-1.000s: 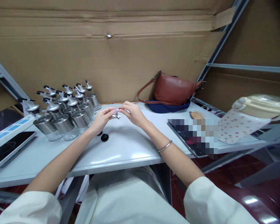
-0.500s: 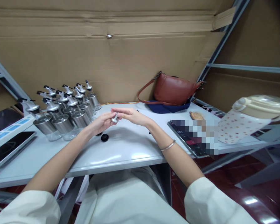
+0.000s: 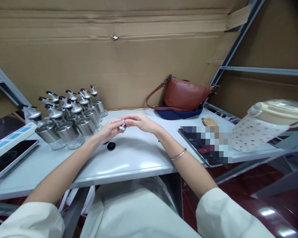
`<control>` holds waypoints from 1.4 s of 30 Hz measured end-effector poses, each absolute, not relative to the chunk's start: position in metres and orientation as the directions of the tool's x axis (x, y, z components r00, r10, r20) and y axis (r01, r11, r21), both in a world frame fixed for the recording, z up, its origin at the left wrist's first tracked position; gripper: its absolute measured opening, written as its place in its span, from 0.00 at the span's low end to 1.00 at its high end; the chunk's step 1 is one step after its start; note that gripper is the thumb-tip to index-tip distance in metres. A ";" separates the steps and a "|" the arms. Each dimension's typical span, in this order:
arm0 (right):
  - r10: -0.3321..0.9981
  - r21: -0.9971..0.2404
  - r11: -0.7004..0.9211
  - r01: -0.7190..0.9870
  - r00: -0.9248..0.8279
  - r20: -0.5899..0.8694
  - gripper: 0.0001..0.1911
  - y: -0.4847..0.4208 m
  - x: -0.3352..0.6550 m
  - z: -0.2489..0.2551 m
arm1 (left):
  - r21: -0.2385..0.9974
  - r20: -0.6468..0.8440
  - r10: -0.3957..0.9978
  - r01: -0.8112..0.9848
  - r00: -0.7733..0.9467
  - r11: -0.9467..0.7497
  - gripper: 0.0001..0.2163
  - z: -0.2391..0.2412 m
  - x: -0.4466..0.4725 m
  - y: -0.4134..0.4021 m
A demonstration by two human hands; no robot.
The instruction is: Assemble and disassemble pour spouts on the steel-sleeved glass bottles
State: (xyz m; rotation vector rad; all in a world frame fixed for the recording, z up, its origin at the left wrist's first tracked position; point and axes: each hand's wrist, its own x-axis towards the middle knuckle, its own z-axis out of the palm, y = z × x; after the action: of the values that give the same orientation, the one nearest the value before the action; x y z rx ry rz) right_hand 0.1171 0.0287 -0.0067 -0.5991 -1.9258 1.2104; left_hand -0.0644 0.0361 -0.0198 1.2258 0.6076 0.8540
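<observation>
Above the middle of the white table [image 3: 129,158], my left hand [image 3: 108,130] and my right hand [image 3: 139,121] meet around a small silver spout cap [image 3: 122,126]. The left hand's fingers pinch the cap from the left. The right hand's fingertips close on it from the right. A black round cap [image 3: 111,145] lies on the table just below my left wrist. A cluster of several glass bottles with metal pourer tops [image 3: 69,115] stands to the left of my hands.
A brown leather bag [image 3: 183,94] lies on a blue cloth at the back. A dotted thermos jug [image 3: 268,124] stands at the right. A tablet [image 3: 7,158] and a power strip [image 3: 10,134] lie at the left. Cardboard lines the wall behind.
My right hand first opened flat beside the cap, then its fingers closed onto it again. Both hands shifted slightly left and lower.
</observation>
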 end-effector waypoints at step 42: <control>0.812 -0.679 0.582 0.447 -0.359 0.460 0.24 0.026 0.107 -0.011 | 0.769 0.430 0.773 0.259 0.466 -0.584 0.11 0.000 -0.071 0.032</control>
State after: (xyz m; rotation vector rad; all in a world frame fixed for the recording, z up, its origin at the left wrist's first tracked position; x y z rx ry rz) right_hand 0.1074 0.0255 -0.0114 -1.0030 -2.0017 0.5712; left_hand -0.0709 0.0321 -0.0003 2.0872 0.8541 1.0556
